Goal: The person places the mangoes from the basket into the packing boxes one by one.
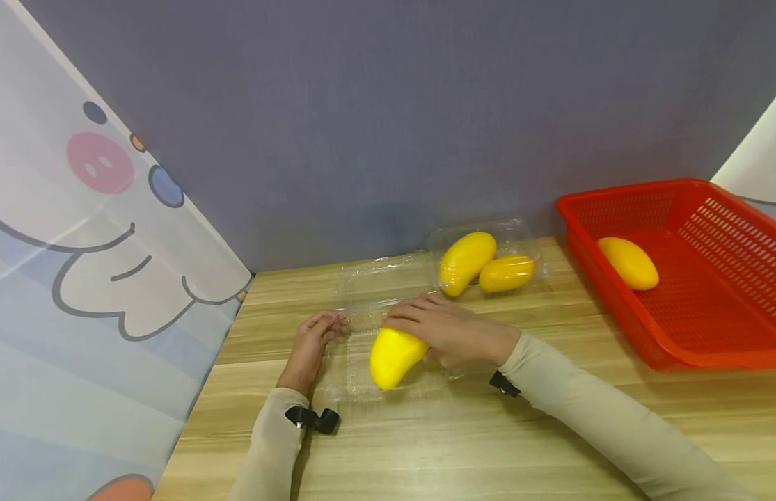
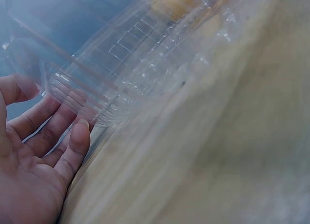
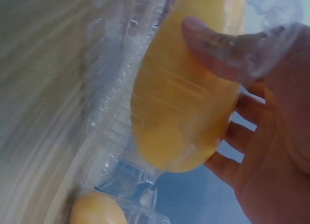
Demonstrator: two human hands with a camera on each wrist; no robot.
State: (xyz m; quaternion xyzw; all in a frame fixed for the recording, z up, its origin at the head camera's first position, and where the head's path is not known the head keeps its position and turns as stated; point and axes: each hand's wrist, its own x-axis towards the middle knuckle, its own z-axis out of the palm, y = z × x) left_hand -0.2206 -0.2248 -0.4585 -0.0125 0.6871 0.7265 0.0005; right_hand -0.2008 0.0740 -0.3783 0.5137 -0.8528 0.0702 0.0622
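Observation:
A yellow mango is tilted over the open clear plastic clamshell container. My right hand grips its upper end from above. In the right wrist view the thumb lies across the mango, with the fingers round its far side. My left hand holds the container's left edge near the fold. The left wrist view shows fingertips at the ridged plastic wall of the container, some seen through it.
Behind and to the right, another clear container holds two mangoes. A red perforated basket stands at the right with one mango inside. A grey wall borders the wooden table, and a cartoon-printed sheet hangs at the left.

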